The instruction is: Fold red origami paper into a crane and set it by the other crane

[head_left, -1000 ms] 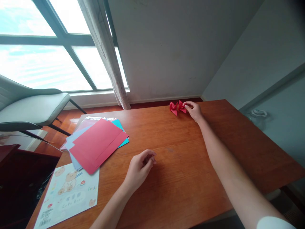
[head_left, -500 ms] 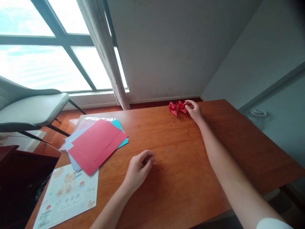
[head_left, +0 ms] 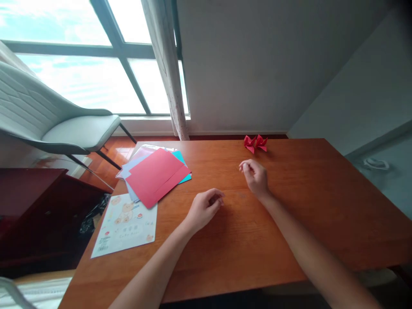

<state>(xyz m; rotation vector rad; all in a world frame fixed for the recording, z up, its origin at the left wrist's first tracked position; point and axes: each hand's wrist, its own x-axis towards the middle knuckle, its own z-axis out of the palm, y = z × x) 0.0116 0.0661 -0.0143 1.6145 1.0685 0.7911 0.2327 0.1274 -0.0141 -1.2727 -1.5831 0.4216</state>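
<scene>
Two small red origami pieces (head_left: 255, 143) with pointed folds stand side by side at the far edge of the wooden table (head_left: 289, 214). In front of them, and apart from them, my right hand (head_left: 255, 177) hovers with its fingers curled in and the thumb against them; nothing shows in it. Over the middle of the table is my left hand (head_left: 205, 208), loosely curved, with a gap between thumb and fingers and nothing between them. To its left lies a fanned pile of coloured paper, a red sheet (head_left: 157, 176) on top.
Under the red sheet, lilac and turquoise sheets (head_left: 185, 175) stick out. A white sheet with a printed bear (head_left: 128, 225) lies at the table's left edge. Beyond that side are a pale chair (head_left: 83, 131) and a dark red cabinet (head_left: 28, 193). A curtain (head_left: 169, 68) hangs by the window.
My right hand has let go of the right-hand origami piece and drawn back toward me. The origami pieces stay at the far edge. The camera view has shifted left.
</scene>
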